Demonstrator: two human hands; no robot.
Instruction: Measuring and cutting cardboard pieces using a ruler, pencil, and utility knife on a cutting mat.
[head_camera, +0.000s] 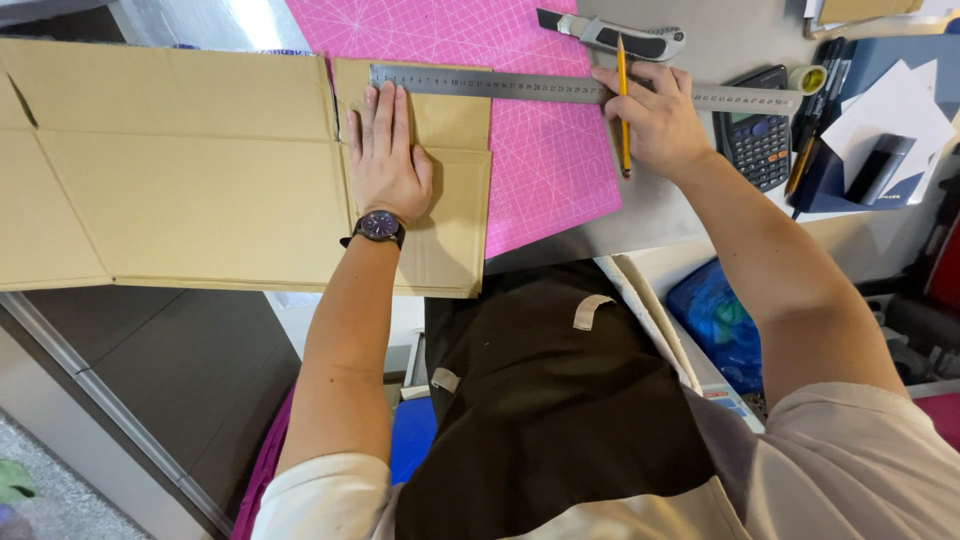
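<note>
Left hand (388, 160) lies flat, fingers spread, on cardboard (200, 180) overhanging the worktop (660, 215) edge; right hand (655, 120) grips pencil (622, 100), pinning the ruler (560, 88).

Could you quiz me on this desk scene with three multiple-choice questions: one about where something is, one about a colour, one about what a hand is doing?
1. Where does the utility knife lie?
A. beyond the steel ruler, at the far side of the desk
B. on the cardboard
C. on the person's lap

2. What colour is the cutting mat?
A. green
B. pink
C. grey

3. What is the left hand doing?
A. gripping the knife
B. lying flat, palm down, on the cardboard
C. pressing calculator keys

Answers:
1 A, the knife rests past the ruler near the picture's top edge.
2 B, the gridded mat under the ruler is plainly pink.
3 B, the fingers are stretched flat on the board, tips near the ruler, while the right hand holds a yellow pencil and rests on the ruler.
</note>
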